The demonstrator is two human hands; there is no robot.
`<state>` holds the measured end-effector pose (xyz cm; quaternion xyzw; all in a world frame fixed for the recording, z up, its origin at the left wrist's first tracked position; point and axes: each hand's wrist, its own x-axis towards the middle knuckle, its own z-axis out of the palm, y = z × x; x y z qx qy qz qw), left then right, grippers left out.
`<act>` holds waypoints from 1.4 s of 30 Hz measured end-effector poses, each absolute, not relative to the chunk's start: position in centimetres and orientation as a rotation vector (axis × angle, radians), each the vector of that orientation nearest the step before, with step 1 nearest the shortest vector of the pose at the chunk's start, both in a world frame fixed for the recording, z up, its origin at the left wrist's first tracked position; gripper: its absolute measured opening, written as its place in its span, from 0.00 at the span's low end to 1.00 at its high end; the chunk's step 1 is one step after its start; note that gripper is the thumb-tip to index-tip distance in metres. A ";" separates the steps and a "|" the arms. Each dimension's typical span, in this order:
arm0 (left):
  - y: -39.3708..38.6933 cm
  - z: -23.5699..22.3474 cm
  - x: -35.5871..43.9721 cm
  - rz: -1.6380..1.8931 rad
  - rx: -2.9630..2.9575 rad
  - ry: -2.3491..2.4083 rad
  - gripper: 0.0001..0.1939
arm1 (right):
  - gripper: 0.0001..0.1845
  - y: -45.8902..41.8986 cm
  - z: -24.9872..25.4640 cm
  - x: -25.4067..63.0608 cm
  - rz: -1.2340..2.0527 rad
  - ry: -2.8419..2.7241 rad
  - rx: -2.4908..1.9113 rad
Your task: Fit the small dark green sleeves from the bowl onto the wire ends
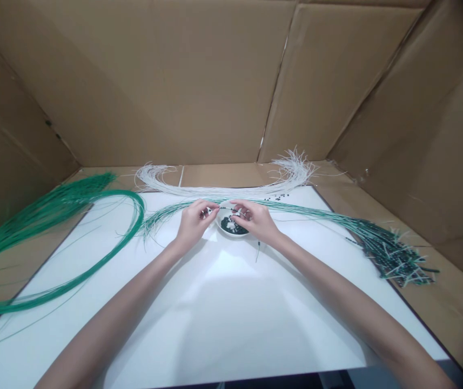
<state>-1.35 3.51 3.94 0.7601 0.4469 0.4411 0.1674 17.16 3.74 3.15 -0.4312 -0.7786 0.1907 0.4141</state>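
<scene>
A thin strand with small dark beads (226, 208) stretches between my two hands, over a small white bowl (219, 229). My left hand (193, 220) pinches the strand's left end between thumb and fingertips. My right hand (259, 220) has its fingers curled round the strand's other side, partly covering the bowl's right rim. Dark green beads (228, 225) lie in the bowl, along with a few pale bits too small to name. Below my right wrist, a short dark-tipped strand end (259, 249) hangs over the white table.
Behind the hands runs a bundle of green strands (316, 212), its beaded ends (397, 258) spread at the right. White strands (223, 192) curve along the back. A large coil of green strands (112, 256) lies left. Loose beads (282, 198) dot the white tabletop (231, 319). Cardboard walls (154, 81) surround it.
</scene>
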 end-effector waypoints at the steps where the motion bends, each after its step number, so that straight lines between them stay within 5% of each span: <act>1: 3.6 3.9 -1.4 1.277 2.152 1.289 0.08 | 0.18 3.8 3.2 17.2 0.514 -1.945 -1.100; 8: 4.5 3.5 -2.1 1.435 1.982 1.421 0.09 | 0.31 4.7 3.8 18.4 1.029 -1.724 -1.201; 16: 4.6 3.4 -2.2 1.445 1.950 1.437 0.09 | 0.16 4.5 6.1 20.1 1.512 -1.566 -1.149; 27: 4.9 4.1 -2.7 1.215 2.076 1.340 0.05 | 0.17 4.5 6.7 20.9 1.566 -1.571 -1.162; 34: 1.5 6.4 0.0 0.989 2.775 0.764 0.22 | 0.23 4.1 6.1 18.9 1.684 -1.438 -1.055; 42: 1.8 5.0 -0.3 1.207 2.799 0.668 0.10 | 0.17 3.5 6.5 16.6 1.713 -1.286 -0.994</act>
